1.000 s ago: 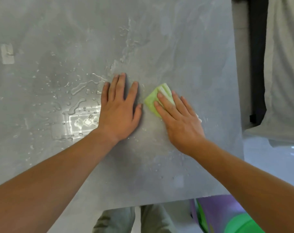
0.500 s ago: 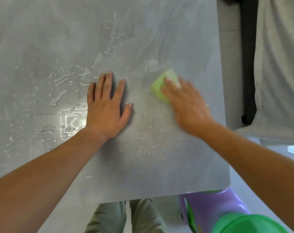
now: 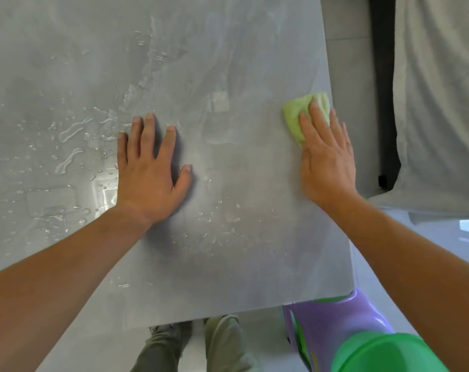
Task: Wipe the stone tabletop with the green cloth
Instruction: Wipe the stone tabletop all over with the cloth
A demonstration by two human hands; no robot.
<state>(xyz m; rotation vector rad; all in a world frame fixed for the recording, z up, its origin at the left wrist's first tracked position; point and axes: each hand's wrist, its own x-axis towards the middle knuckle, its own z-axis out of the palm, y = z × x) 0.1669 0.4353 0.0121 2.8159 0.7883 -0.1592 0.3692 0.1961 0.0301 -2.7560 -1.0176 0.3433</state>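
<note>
The grey stone tabletop fills most of the view, with water drops and streaks on its left half. A folded green cloth lies at the table's right edge. My right hand presses flat on the cloth, fingers extended, covering its near part. My left hand rests flat on the stone near the middle, fingers spread, holding nothing.
The table's right edge runs just past the cloth, and its near edge is below my forearms. A purple plastic stool and a green round lid or tub sit below the near right corner. Grey fabric hangs at the right. My legs show under the table.
My right hand has slid the green cloth from beside my left hand rightward to the table's right edge. My left hand has stayed planted on the stone.
</note>
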